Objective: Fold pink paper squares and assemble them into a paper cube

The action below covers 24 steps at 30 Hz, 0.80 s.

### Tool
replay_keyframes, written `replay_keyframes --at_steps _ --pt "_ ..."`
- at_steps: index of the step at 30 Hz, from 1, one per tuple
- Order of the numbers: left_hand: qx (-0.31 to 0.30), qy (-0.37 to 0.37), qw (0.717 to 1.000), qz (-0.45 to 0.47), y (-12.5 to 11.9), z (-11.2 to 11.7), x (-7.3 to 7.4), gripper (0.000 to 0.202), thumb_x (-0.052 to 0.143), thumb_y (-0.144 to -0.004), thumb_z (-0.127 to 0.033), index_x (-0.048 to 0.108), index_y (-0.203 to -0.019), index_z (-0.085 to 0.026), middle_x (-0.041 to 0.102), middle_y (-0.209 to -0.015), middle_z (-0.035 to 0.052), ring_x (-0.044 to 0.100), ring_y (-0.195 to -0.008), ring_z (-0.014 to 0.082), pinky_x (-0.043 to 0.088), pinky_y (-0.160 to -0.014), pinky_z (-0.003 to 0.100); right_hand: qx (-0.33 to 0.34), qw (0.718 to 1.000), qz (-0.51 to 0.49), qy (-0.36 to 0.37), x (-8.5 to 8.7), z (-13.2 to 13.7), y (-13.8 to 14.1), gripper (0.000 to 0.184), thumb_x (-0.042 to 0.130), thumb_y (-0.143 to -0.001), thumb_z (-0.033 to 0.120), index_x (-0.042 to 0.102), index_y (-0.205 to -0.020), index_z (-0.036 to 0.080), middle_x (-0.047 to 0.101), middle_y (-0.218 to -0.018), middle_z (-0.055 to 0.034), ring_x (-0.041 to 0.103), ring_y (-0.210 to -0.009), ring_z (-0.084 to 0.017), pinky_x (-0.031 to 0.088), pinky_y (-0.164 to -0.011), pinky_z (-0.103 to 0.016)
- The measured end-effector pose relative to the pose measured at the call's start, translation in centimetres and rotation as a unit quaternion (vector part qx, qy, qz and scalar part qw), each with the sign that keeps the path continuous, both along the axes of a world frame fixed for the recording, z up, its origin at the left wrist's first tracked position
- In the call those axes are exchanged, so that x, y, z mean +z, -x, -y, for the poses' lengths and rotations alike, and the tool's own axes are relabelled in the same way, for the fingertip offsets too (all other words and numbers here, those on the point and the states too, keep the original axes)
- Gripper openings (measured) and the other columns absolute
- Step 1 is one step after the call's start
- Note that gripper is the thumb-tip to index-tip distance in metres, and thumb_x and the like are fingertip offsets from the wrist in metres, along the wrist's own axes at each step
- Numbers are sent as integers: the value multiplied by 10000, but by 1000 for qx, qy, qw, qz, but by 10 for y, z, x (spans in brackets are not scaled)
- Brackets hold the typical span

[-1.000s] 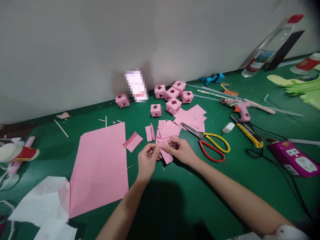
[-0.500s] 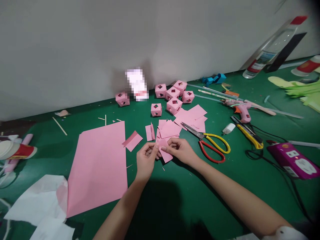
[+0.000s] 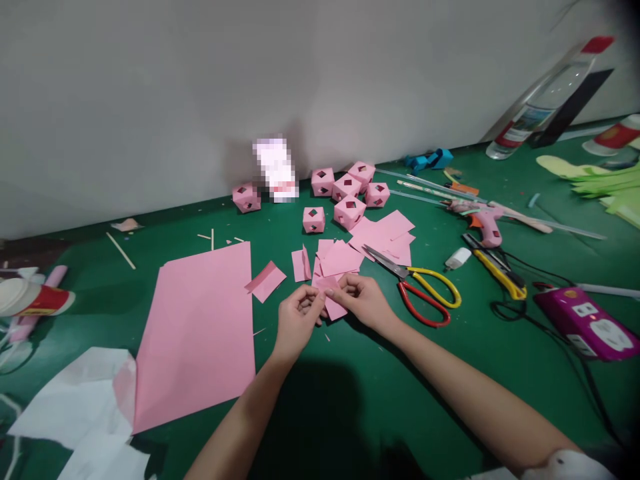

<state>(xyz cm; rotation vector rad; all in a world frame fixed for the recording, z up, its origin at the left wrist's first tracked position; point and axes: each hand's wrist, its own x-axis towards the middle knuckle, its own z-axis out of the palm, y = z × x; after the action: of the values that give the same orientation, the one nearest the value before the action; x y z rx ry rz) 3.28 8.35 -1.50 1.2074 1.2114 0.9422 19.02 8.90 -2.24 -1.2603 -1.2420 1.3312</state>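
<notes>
My left hand and my right hand meet over the green table, both pinching one small pink paper square between thumb and fingers. The square is tilted, its top edge bent over between my fingertips. Just beyond it lies a loose heap of pink paper squares. Red and yellow scissors lie immediately right of my right hand. A large pink sheet lies flat to the left of my left hand.
Several pink paper cubes with square holes stand near the wall. On the right lie a pink glue gun, a yellow cutter, a purple power strip with black cable, and green paper. White paper and a glue bottle lie left.
My hands have drawn slightly closer together, and the top of the small pink square is folded further down between my fingers. The view has shifted a little.
</notes>
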Motion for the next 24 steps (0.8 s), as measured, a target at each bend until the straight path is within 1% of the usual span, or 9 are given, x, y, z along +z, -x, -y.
replay_keyframes --at_steps 4,6,11,17,21,24 --pt "39 -9 999 21 2 -1 -3 233 666 -833 -366 585 -767 -158 572 -549 -44 501 -445 59 413 -465 163 30 999 20 -21 1 0 -2 418 616 -838 536 539 -642 175 481 -567 36 397 -517 -95 314 -499 -234" --pt "47 -7 998 32 3 -1 -5 234 666 -834 -368 586 -769 -158 567 -550 -44 493 -448 60 398 -454 161 41 998 37 -29 1 1 -3 424 580 -868 526 538 -633 175 478 -551 34 403 -519 -100 314 -503 -237" --pt "36 4 998 49 4 -2 -7 237 673 -827 -364 577 -753 -160 554 -552 -43 499 -475 66 385 -455 162 38 996 67 -48 1 3 -3 447 572 -873 535 511 -610 178 455 -545 35 384 -524 -101 300 -507 -241" --pt "34 -11 997 63 4 -1 -7 237 672 -832 -376 585 -760 -167 554 -561 -45 514 -494 76 398 -486 179 39 997 56 -44 1 3 -2 469 579 -857 579 515 -621 179 454 -557 34 386 -538 -103 315 -511 -239" --pt "62 -28 995 76 4 -2 -10 222 675 -835 -364 601 -774 -164 545 -570 -49 500 -493 72 398 -499 185 60 997 28 -34 3 3 -2 429 603 -851 562 576 -684 168 518 -593 23 444 -550 -107 356 -528 -233" --pt "80 -35 992 87 5 -3 -11 208 673 -838 -351 603 -777 -165 541 -574 -51 493 -501 71 400 -512 182 75 997 26 -26 3 4 -2 399 620 -849 544 611 -739 161 561 -624 14 485 -558 -109 370 -535 -229"
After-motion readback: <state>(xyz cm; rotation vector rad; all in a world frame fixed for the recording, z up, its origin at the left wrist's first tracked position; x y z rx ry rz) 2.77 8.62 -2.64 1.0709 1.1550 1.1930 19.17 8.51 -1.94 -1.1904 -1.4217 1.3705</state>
